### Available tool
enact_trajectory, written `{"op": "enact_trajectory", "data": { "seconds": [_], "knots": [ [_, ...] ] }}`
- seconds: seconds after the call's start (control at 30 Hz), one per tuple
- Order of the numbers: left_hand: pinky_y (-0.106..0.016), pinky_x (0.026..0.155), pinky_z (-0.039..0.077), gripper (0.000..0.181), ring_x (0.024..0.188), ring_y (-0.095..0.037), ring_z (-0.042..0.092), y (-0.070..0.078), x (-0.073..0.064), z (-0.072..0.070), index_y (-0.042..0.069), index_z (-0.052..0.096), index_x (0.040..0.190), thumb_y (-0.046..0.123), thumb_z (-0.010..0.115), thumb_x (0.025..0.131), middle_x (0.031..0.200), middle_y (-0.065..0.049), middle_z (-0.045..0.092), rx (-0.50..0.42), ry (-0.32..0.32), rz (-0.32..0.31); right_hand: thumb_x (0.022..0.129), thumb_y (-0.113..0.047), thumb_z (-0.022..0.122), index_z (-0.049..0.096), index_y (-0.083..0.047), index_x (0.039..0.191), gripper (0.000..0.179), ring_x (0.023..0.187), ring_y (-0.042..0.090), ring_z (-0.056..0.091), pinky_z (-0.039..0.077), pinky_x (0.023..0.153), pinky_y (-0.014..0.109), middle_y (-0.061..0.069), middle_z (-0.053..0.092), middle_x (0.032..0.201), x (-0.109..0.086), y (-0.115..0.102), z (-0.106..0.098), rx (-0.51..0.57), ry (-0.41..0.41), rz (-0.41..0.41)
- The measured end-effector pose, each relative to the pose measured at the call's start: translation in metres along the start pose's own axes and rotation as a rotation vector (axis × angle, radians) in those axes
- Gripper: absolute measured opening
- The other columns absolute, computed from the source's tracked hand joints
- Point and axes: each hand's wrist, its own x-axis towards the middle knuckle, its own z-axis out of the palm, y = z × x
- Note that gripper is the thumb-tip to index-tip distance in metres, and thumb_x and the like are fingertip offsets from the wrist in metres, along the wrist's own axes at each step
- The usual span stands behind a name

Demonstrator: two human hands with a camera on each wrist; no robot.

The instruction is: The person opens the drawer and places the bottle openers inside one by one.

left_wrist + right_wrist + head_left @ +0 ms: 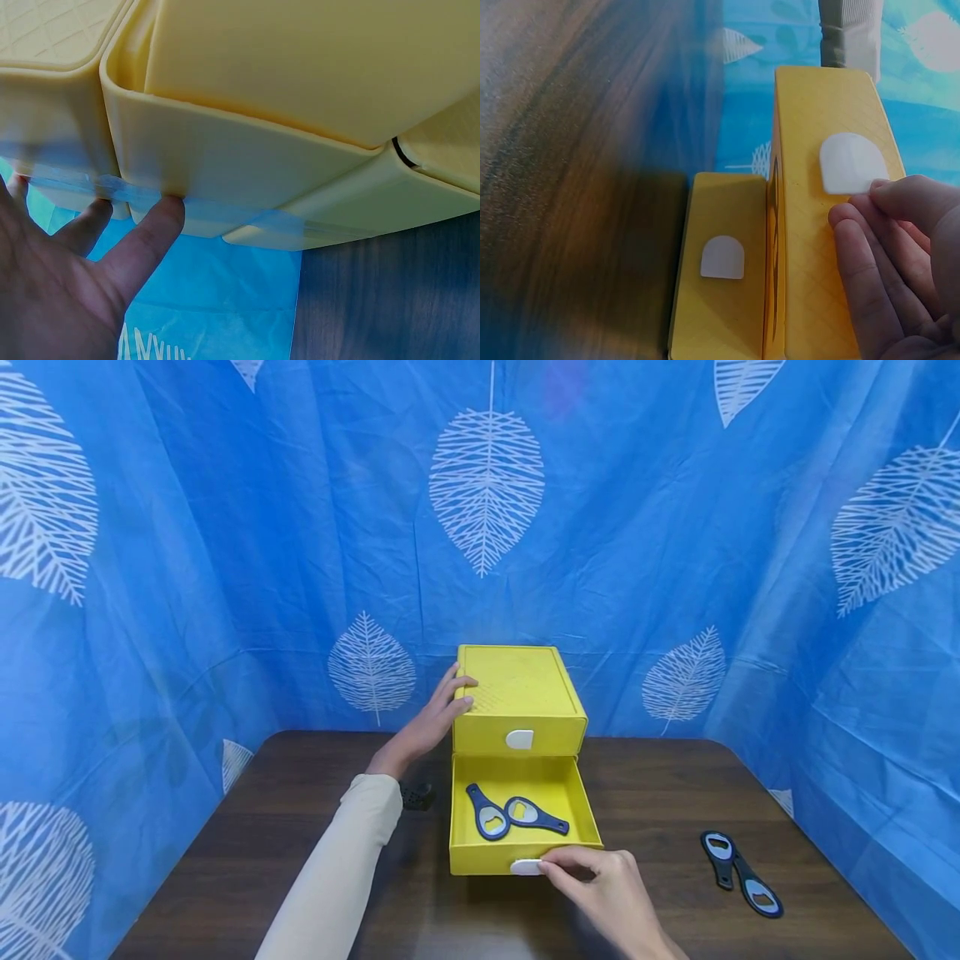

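Note:
A yellow two-drawer box [521,681] stands toward the back of the table, its lower drawer [480,860] pulled out. Two dark blue bottle openers lie inside, one on the left [487,814] and one on the right [536,815]. My right hand [603,885] pinches the lower drawer's white tab handle [853,163] between thumb and fingers. With fingers extended, my left hand [431,718] rests against the left side of the box, at its top edge; in the left wrist view, fingertips [172,206] touch the yellow wall. The upper drawer [480,737] is closed.
Two more bottle openers, an upper one [720,860] and a lower one [757,889], lie at the right of the dark wooden table [645,802]. A small black object [416,795] shows beside my left wrist. A blue leaf-patterned cloth [600,527] hangs behind.

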Motion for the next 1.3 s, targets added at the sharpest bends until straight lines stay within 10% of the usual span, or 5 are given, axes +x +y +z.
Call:
{"op": "enact_trajectory", "data": {
  "seconds": [1.3],
  "knots": [
    [-0.064, 0.123, 0.02, 0.049, 0.16, -0.031, -0.004, 0.0, 0.001, -0.001, 0.02, 0.037, 0.152, 0.044, 0.039, 0.109, 0.174, 0.005, -0.012, -0.039, -0.017, 0.048, 0.079, -0.008, 0.088, 0.08, -0.026, 0.086, 0.02, 0.068, -0.005, 0.066, 0.055, 0.063, 0.014, -0.023, 0.073, 0.079, 0.03, 0.016, 0.01, 0.001, 0.061, -0.116]
  ]
}}
